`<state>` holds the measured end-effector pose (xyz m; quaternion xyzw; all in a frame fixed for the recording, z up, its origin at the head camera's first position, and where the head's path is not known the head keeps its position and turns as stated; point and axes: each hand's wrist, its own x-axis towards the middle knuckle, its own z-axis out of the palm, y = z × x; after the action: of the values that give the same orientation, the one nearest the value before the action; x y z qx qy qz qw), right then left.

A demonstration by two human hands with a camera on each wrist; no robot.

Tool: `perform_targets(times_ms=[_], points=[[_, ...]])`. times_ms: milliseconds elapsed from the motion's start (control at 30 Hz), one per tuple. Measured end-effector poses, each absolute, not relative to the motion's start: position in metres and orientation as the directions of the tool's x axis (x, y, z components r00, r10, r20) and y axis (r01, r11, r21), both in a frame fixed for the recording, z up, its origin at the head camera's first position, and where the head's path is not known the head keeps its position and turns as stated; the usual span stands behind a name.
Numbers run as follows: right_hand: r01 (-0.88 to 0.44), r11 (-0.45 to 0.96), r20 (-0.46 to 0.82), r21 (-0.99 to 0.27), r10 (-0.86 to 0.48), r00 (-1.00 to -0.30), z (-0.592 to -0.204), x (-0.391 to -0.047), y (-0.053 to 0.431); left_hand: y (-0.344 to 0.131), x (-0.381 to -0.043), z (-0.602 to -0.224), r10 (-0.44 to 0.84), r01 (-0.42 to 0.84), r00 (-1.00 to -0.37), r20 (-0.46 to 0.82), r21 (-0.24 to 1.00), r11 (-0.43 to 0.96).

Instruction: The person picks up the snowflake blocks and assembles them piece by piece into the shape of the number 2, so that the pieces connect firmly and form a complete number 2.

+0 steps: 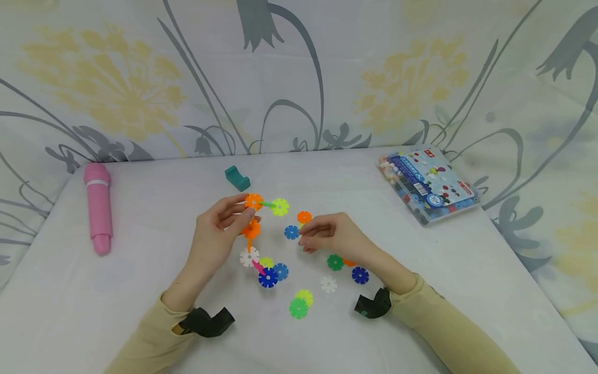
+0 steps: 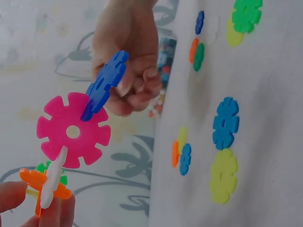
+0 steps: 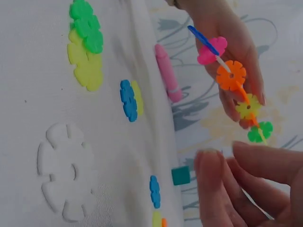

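My left hand (image 1: 212, 236) pinches a chain of slotted plastic snowflake discs, raised over the table. The chain includes an orange disc (image 1: 254, 202), a yellow-green disc (image 1: 280, 207) at its far end, a white disc (image 1: 249, 256), a pink disc (image 2: 73, 131) and a dark blue disc (image 2: 105, 85) at its near end. Across from it, my right hand (image 1: 338, 236) hovers with loosely bent fingers and nothing between thumb and fingertips. Beneath the right fingers lie a loose orange disc (image 1: 304, 217) and a blue disc (image 1: 291, 232).
More loose discs lie nearer me: green (image 1: 335, 262), dark blue (image 1: 360, 275), white (image 1: 329, 284) and light green (image 1: 298, 308). A teal block (image 1: 238, 178) sits behind the hands. A pink microphone-shaped object (image 1: 98, 208) lies left; a clear bead box (image 1: 427, 182) lies right.
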<state>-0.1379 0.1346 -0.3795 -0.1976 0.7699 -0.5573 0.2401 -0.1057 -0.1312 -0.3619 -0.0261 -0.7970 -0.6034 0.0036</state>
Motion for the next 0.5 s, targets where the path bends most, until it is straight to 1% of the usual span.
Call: perform_targets(times_ms=[100, 200, 267, 333, 400, 500], points=[[-0.135, 0.4, -0.211, -0.907, -0.706, -0.676, -0.384, -0.133, 0.132, -0.134, -0.107, -0.36, 0.029, 0.041, -0.999, 0.035, 0.968, 0.247], [-0.225, 0.418, -0.25, -0.88, -0.812, -0.528, -0.387, -0.125, 0.128, -0.134, -0.107, -0.359, 0.033, 0.034, -0.999, 0.026, 0.97, 0.241], [-0.301, 0.418, -0.257, -0.857, -0.853, -0.454, -0.388, -0.12, 0.125, -0.133, -0.107, -0.359, 0.037, 0.03, -0.999, 0.022, 0.97, 0.239], [-0.39, 0.416, -0.251, -0.822, -0.878, -0.408, -0.389, -0.116, 0.123, -0.132, -0.107, -0.36, 0.036, 0.027, -0.999, 0.019, 0.969, 0.244], [-0.48, 0.41, -0.237, -0.776, -0.894, -0.381, -0.39, -0.113, 0.12, -0.132, -0.106, -0.36, 0.035, 0.03, -0.999, 0.022, 0.968, 0.249], [-0.563, 0.417, -0.224, -0.714, -0.897, -0.381, -0.393, -0.11, 0.116, -0.132, -0.106, -0.361, 0.038, 0.037, -0.999, 0.028, 0.968, 0.25]])
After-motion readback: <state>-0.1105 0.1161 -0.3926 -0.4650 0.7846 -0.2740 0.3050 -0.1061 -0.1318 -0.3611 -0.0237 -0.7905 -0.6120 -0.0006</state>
